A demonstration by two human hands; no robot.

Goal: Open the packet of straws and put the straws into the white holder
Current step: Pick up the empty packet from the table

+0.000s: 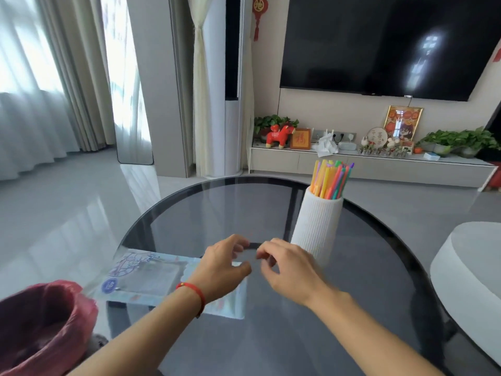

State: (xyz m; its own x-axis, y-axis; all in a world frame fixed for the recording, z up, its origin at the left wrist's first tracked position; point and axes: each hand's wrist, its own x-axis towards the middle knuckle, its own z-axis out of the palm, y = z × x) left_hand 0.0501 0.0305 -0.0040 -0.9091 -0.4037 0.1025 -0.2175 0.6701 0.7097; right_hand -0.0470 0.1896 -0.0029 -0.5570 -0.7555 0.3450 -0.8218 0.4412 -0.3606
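Straws (331,179) of bright plastic — yellow, orange, green, pink, purple — stand bunched in the white ribbed cylindrical holder (317,225) on the far right part of the round dark glass table (271,335), their long axes near upright and fanning slightly, tips pointing up and away from the camera. The flat, clear printed plastic packet (151,278) lies on the near left of the table, its long axis running left to right, its right end under the left hand (221,270). That hand, with a red string bracelet (193,293) at the wrist, hovers over the packet with fingers loosely curled; the right hand (288,268) hangs just beside it, close in front of the holder's base, fingers likewise curled. Both are blurred, and neither visibly holds anything, though a pinch on a scrap of film cannot be ruled out. By the look of it the filling step is done and tidying is in hand; the next move would call for gathering the limp packet, perhaps toward the red-lined bin (40,329) at lower left.
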